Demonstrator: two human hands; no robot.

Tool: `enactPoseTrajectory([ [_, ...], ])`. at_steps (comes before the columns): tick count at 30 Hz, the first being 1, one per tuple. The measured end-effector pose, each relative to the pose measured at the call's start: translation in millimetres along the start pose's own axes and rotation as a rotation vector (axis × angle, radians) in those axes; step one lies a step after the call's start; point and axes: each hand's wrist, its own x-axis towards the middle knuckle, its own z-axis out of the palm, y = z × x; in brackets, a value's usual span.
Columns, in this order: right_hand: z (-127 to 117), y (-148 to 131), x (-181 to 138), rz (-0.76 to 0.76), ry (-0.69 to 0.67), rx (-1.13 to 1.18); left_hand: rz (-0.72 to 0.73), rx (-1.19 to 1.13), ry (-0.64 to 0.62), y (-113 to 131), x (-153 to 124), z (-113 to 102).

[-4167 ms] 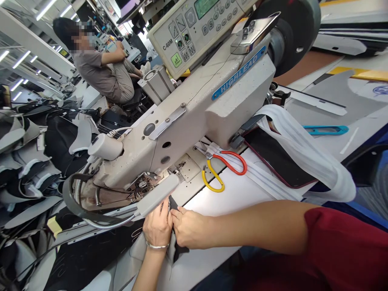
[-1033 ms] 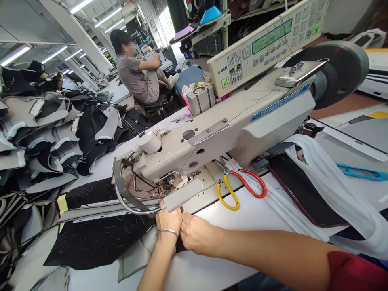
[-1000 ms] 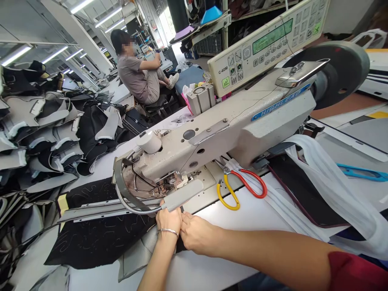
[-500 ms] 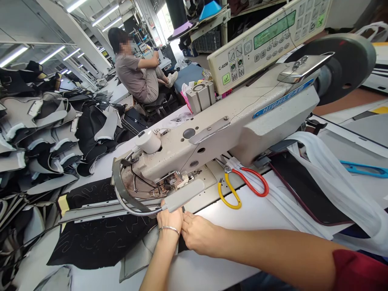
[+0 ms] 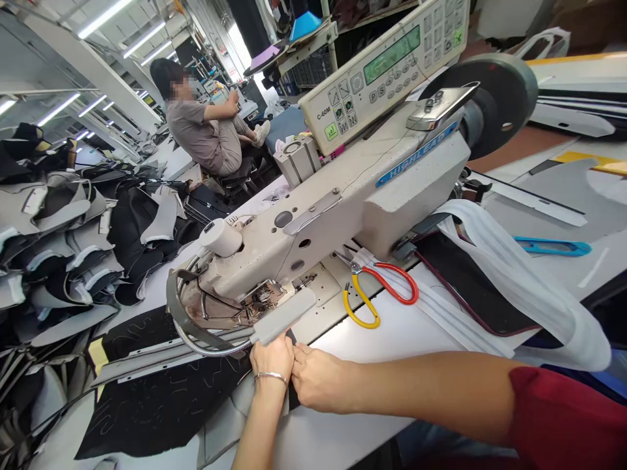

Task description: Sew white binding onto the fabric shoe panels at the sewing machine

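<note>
My left hand (image 5: 273,360), with a silver bangle at the wrist, is in front of the sewing machine's needle area, its fingertips partly hidden by a grey guard (image 5: 287,316). It is closed at the edge of a grey and black fabric piece (image 5: 230,411). Right beside it, touching, my right hand (image 5: 321,378) pinches the dark part of the same fabric. The fabric's far part runs under the guard, out of sight. Above both hands stretches the arm of the sewing machine (image 5: 343,209).
Red-and-yellow-handled scissors (image 5: 361,269) lie right of the hands, near a white zipper tape (image 5: 519,281) and a blue cutter (image 5: 553,246). Black fabric (image 5: 161,405) spreads at left. Stacked grey and black pieces (image 5: 63,248) stand beyond. A person (image 5: 196,124) sits behind.
The camera view has turned a little, so the machine and background appear shifted to the left. Both hands keep nearly the same place and grip at the fabric.
</note>
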Motion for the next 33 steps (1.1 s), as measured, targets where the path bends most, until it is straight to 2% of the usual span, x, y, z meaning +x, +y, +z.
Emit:
enactPoseTrajectory([
  [4, -6.5, -2.3, -1.4, -0.035, -0.027, 0.061, 0.085, 0.029, 0.097, -9.3, -12.3, 7.5],
  [8, -8.4, -3.3, -1.6, -0.048, -0.053, 0.072, 0.156, 0.030, 0.138, -17.5, -18.1, 20.3],
  [14, -4.9, -4.1, -4.1, -0.020, -0.015, 0.044, 0.191, 0.030, 0.223, -15.3, -19.9, 31.7],
  [18, -5.6, -4.6, -5.9, -0.007, -0.008, 0.037, 0.224, -0.028, 0.200, -15.8, -14.4, 25.8],
  [22, -4.2, -6.1, -5.3, 0.021, -0.034, 0.039, 0.284, -0.246, 0.133, -31.5, 4.9, 19.8],
  [25, -3.1, -7.3, -4.8, 0.034, -0.050, 0.049, 0.285, -0.371, 0.140, -38.7, 14.7, 19.8],
  [33, -7.8, -8.1, -4.5, -0.016, -0.042, 0.056, 0.177, -0.247, 0.222, -10.9, -4.7, 23.5],
])
